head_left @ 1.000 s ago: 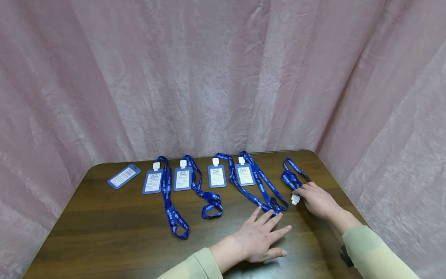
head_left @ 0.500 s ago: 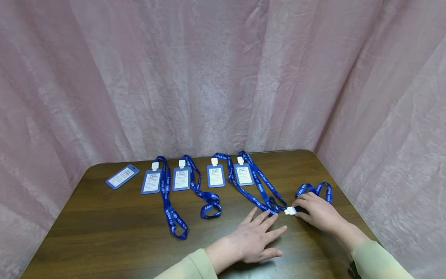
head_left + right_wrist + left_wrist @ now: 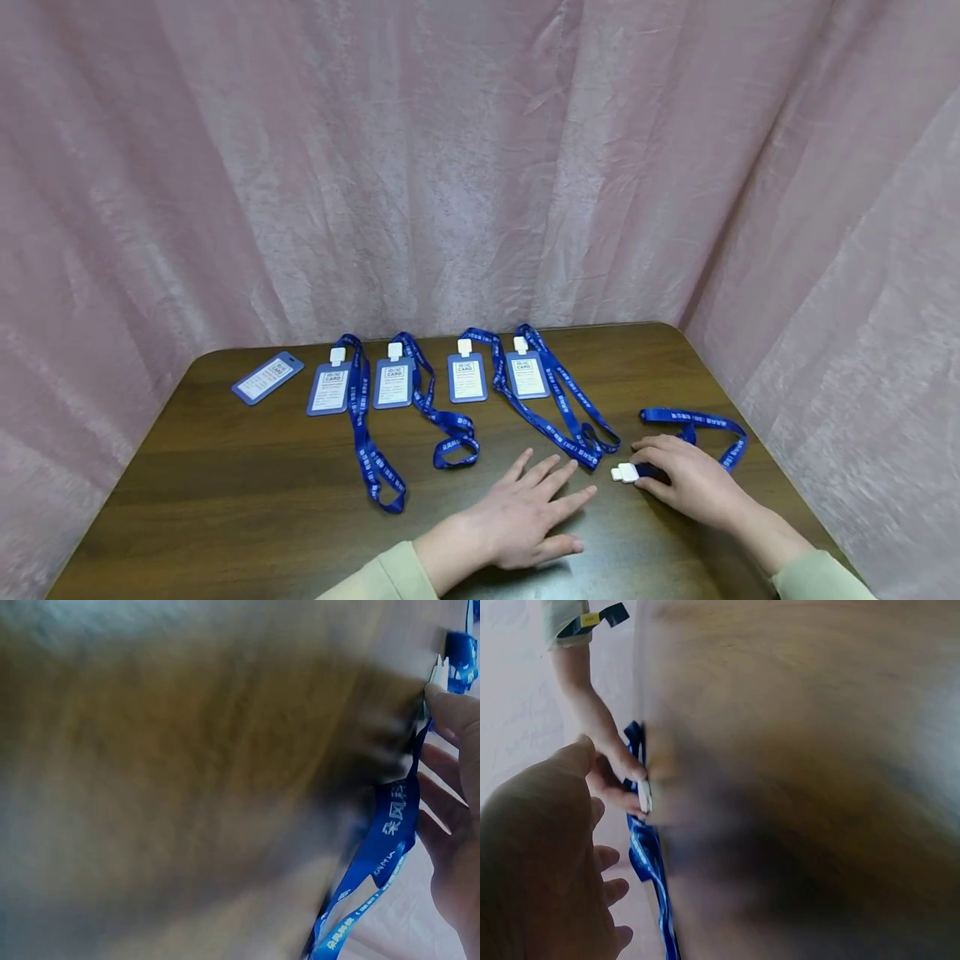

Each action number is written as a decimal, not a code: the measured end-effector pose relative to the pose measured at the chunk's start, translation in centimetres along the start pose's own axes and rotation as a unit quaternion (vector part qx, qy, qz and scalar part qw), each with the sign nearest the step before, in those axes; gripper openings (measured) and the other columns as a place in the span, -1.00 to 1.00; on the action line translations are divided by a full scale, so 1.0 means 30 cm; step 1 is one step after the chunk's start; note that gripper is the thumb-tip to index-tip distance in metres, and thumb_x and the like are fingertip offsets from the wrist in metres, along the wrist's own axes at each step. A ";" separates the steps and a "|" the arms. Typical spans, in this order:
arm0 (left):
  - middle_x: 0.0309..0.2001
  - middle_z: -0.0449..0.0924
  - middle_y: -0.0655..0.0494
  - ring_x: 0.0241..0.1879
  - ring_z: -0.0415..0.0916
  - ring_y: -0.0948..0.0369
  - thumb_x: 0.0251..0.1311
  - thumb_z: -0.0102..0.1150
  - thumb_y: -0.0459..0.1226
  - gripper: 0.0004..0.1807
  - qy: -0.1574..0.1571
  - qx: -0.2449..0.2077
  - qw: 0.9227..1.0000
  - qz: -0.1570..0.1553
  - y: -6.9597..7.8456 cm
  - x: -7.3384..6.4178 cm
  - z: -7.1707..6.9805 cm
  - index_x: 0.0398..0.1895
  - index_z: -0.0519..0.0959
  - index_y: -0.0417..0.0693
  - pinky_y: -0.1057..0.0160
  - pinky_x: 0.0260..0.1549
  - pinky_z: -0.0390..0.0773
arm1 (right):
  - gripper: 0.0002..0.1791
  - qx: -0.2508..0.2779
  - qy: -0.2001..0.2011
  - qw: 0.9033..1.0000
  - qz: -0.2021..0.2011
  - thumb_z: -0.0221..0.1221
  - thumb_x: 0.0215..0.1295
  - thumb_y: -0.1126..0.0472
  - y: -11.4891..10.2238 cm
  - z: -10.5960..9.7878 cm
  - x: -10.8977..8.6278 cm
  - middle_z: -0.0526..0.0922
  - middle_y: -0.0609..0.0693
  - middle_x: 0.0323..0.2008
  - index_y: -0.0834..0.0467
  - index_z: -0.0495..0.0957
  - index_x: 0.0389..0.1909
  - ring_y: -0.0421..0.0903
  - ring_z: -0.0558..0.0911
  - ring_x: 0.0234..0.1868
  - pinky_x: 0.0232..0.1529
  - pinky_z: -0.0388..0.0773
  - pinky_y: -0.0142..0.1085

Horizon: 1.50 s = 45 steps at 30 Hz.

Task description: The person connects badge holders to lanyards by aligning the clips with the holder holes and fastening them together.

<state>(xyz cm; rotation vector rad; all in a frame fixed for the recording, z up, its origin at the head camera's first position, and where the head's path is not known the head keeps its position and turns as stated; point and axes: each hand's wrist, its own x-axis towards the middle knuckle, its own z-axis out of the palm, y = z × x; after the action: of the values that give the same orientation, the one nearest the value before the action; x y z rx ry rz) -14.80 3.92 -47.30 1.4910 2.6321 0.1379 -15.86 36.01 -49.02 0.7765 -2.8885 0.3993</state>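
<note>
My right hand (image 3: 690,482) pinches a blue lanyard between thumb and fingers, just behind its white plastic clip (image 3: 625,473). Behind that hand, the printed strap of this lanyard (image 3: 693,418) trails rightward over the wood. In the right wrist view the strap (image 3: 390,817) runs in two strands past the fingers. Spread wide with nothing in it, my left hand (image 3: 521,517) is over the table, left of the clip. Just beyond its fingertips lies the looped end of another lanyard (image 3: 588,457), whose strap leads back to a badge holder (image 3: 527,375).
Along the back of the brown table (image 3: 225,483) lie more blue badge holders with lanyards, such as a badge holder (image 3: 328,389) on the left and another badge holder (image 3: 467,379). A badge holder without a strap (image 3: 267,378) lies far left. Pink curtains (image 3: 450,167) hang behind.
My right hand has drawn the lanyard toward me, and its clip now points left. The strap has been dragged along behind. My left hand has shifted slightly left and stays spread.
</note>
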 end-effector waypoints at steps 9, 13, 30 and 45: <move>0.64 -0.07 -0.02 0.59 -0.09 -0.07 0.54 -0.30 0.26 -0.27 0.028 -0.035 0.998 -0.031 -0.094 -0.123 -0.023 0.67 0.02 0.29 -0.26 0.48 -0.11 | -0.74 0.027 -0.003 1.000 -0.012 0.52 0.12 0.04 -0.060 0.012 -0.028 0.68 -0.13 0.04 -0.14 0.72 -0.17 -0.07 0.64 0.07 0.00 0.64 -0.05; 0.64 -0.06 -0.03 0.59 -0.09 -0.09 0.54 -0.22 0.22 -0.28 0.035 -0.051 0.996 -0.061 -0.146 -0.185 -0.033 0.67 0.03 0.28 -0.28 0.47 -0.12 | -0.74 0.033 -0.007 0.999 -0.039 0.52 0.12 0.01 -0.105 0.022 -0.031 0.66 -0.20 0.00 -0.16 0.72 -0.18 -0.15 0.63 0.02 -0.04 0.64 -0.11; 0.62 -0.01 -0.09 0.57 -0.08 -0.15 0.54 -0.24 0.24 -0.27 0.063 -0.064 0.980 -0.175 -0.353 -0.438 -0.032 0.65 0.11 0.20 -0.32 0.46 -0.13 | -0.78 0.060 -0.017 0.989 -0.137 0.47 0.19 -0.01 -0.360 0.101 0.095 0.65 -0.24 -0.03 -0.12 0.71 -0.17 -0.26 0.58 -0.02 -0.03 0.60 -0.16; 0.55 0.05 -0.36 0.49 -0.03 -0.37 0.55 -0.21 0.21 -0.24 0.096 -0.038 0.938 -0.330 -0.675 -0.716 -0.055 0.61 0.19 -0.02 -0.50 0.35 -0.16 | -0.78 0.049 -0.024 0.993 -0.106 0.47 0.16 -0.04 -0.508 0.160 0.238 0.65 -0.18 -0.04 -0.09 0.70 -0.24 -0.18 0.57 -0.04 -0.01 0.59 -0.18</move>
<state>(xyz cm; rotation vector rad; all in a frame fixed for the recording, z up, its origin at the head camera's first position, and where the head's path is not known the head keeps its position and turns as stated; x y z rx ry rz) -21.26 -24.93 -47.24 0.5291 3.0724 0.3259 -14.52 18.55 -48.93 1.1113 -2.8075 0.5059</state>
